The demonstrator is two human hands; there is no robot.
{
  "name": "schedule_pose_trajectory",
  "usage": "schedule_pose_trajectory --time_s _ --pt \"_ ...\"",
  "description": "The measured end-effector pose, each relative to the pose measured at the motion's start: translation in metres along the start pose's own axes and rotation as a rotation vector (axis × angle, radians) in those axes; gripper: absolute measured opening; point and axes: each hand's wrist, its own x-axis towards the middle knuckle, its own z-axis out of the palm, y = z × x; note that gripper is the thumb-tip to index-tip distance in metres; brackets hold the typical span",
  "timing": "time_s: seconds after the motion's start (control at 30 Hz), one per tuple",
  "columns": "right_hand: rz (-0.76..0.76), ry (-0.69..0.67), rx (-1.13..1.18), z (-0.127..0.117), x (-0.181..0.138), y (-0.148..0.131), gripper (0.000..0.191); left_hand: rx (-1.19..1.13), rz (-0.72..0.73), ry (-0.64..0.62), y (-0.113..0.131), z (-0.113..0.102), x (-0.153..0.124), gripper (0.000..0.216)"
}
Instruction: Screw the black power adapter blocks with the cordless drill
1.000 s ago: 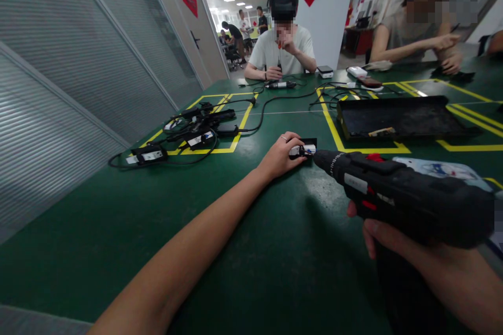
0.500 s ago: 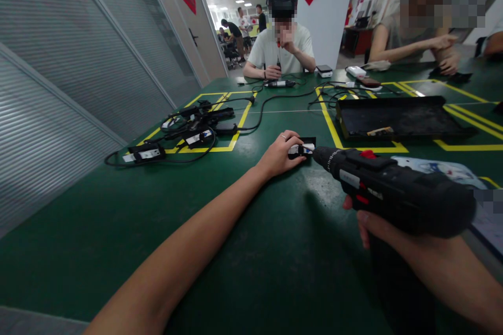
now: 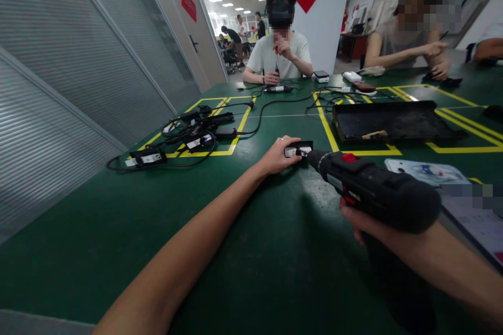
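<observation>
My left hand [image 3: 280, 155] is stretched out on the green table, its fingers closed around the left end of a small black case with a white part inside [image 3: 302, 151]. In my right hand [image 3: 363, 217] is a black cordless drill with red buttons [image 3: 373, 188], gripped by its handle. The drill's chuck points left at the right end of the case. Its tip meets or nearly meets the case; the exact contact is too small to tell.
Several black adapters with cables [image 3: 200, 133] lie at the left inside yellow tape. A black tray [image 3: 393, 120] stands at the right. Near my right arm lie a phone in a patterned case [image 3: 428, 170] and a screen device [image 3: 475, 225]. Two people sit across the table.
The drill has shifted left and slightly down in view, and its tip now overlaps the case's right part. My left hand keeps its hold; the whole view has moved slightly.
</observation>
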Motion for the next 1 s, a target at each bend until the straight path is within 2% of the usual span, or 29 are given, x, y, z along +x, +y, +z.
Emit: schedule_pose_trajectory --time_s 0.1,0.17,0.2,0.33,0.53,0.7,0.93,1.0 --pt "-0.023 -0.107 0.013 -0.001 -0.001 -0.009 0.015 -0.037 0.005 -0.040 -0.003 -0.003 0.003 0.051" --pt "-0.006 -0.158 -0.059 -0.003 -0.001 -0.007 0.027 -0.064 0.000 -0.052 -0.003 -0.004 0.004 0.051" --pt "-0.001 -0.167 -0.076 -0.003 -0.001 -0.004 0.031 -0.075 -0.003 -0.056 -0.002 -0.005 0.004 0.051" --pt "-0.048 -0.189 0.067 -0.005 0.002 0.008 0.018 -0.100 -0.012 -0.052 0.000 -0.006 0.003 0.051" --pt "-0.030 -0.248 0.169 -0.005 0.007 0.022 0.026 -0.089 -0.006 -0.004 -0.005 -0.004 0.002 0.051" --pt "-0.004 -0.244 0.268 -0.008 0.008 0.030 0.021 -0.112 0.003 0.044 -0.008 0.000 0.000 0.052" --pt "0.031 -0.216 0.153 -0.001 0.002 0.024 0.030 -0.228 -0.209 0.023 -0.011 0.003 -0.002 0.057" --pt "0.060 -0.199 0.176 0.004 0.001 0.017 0.023 -0.225 -0.226 0.035 -0.012 0.003 -0.002 0.057"
